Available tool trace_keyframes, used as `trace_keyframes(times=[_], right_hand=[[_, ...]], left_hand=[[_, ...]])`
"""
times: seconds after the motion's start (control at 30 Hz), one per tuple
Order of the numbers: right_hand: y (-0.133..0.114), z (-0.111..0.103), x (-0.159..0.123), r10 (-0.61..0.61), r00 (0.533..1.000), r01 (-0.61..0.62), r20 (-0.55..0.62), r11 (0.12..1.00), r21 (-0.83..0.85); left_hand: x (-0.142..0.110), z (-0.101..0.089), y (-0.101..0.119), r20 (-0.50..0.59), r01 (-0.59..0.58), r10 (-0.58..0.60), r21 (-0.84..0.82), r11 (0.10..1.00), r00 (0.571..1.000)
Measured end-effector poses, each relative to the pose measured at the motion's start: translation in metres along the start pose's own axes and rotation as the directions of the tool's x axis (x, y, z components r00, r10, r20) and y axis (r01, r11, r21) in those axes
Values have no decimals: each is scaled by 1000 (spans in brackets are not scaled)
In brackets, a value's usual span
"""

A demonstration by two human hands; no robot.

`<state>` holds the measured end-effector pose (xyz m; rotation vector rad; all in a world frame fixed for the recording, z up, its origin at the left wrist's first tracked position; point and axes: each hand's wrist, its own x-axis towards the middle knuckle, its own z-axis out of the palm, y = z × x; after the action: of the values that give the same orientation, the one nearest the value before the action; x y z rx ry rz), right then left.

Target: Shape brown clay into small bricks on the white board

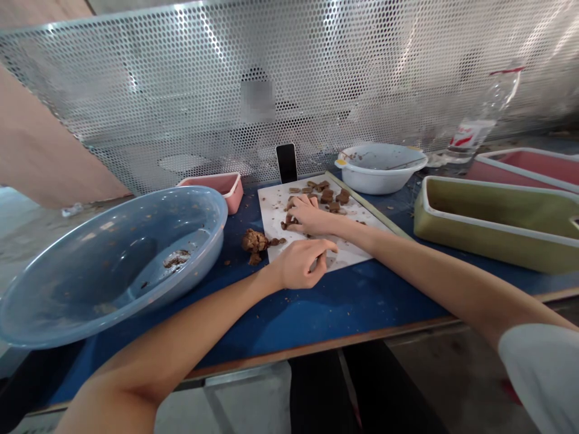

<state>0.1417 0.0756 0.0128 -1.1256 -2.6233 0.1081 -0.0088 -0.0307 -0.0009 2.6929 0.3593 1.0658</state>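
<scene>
My right hand (306, 216) is over the left half of a white board (350, 258), its fingers bent round a small brown lump at the board's surface. Behind it lie several brown clay-like pieces (333, 207), some flat and blocky. My left hand (304, 263) is at the board's near edge, fingers curled in and the index finger stretching right; whatever the curled fingers may hold is hidden. Left of the board sits a larger rough brown lump (254, 240) with small crumbs beside it.
A big blue basin (212, 241) stands tilted at left, a pink tray (234, 191) behind it. A phone (286, 163) leans on the perforated metal screen (181, 90). To the right are a white basin (377, 181), a green planter box (479, 238), a red box (538, 166) and a bottle (474, 129).
</scene>
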Motion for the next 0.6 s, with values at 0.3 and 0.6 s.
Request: trace_keyframes(times=[0.3,0.6], right_hand=[[0,1,-1,-60,997,56,-42,995,-78],[2,-5,-1,-8,998,9,-56,1000,23]], left_hand=[[-1,-1,-1,27,26,-26,3,1000,999],[-1,1,-1,17,30,-31,31,999,999]])
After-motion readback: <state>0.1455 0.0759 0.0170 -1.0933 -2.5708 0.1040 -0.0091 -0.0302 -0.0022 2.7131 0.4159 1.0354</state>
